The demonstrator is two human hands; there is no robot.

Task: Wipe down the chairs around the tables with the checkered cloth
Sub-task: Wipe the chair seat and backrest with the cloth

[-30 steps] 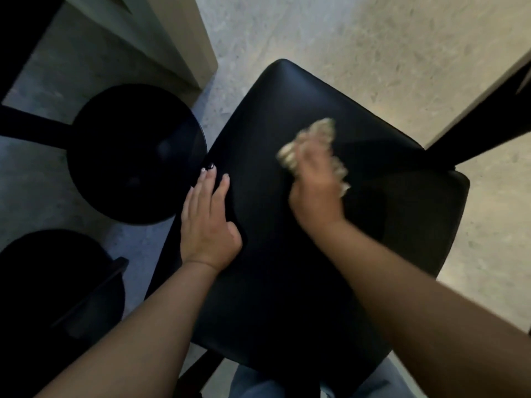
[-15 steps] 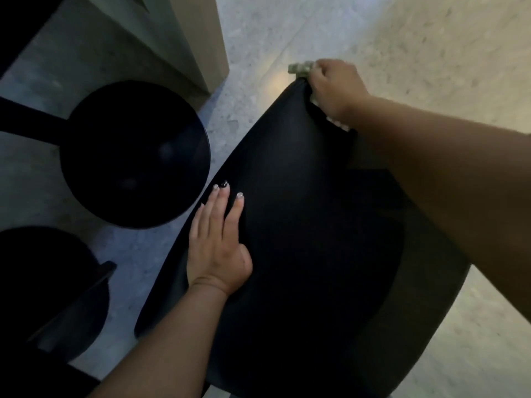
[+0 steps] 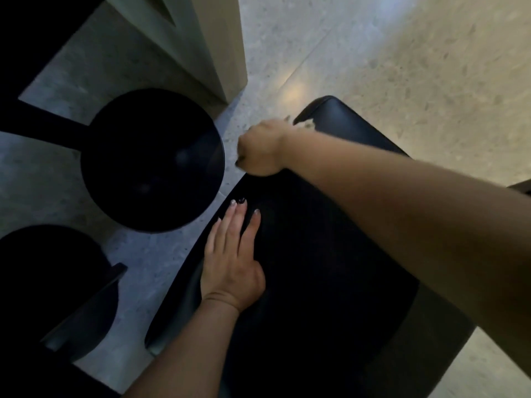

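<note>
Resting flat on the near left part of the black chair point(image 3: 330, 282) seat, the left hand point(image 3: 232, 265) lies palm down with its fingers straight and close together, pointing away toward the seat's left edge; the nails are painted. Its forearm comes up from the bottom of the view. The seat is dark and padded, filling the middle and right of the picture, with its far corner catching some light.

Crossing over the seat from the right, the right forearm reaches to the seat's far left edge. There the right hand point(image 3: 260, 152) is balled into a fist, knuckles turned left, at the rim of the seat. A small pale scrap of the cloth point(image 3: 307, 124) shows just beyond the wrist, against the chair's far corner; most of it is hidden by the hand, so the fist seems to be closed round it, and its pattern cannot be made out.

Left of the chair, on the speckled grey floor point(image 3: 402, 67), stands a round black stool point(image 3: 152, 159), with another dark seat point(image 3: 51, 282) nearer. Beyond the stool rises a pale post point(image 3: 218, 38).
</note>
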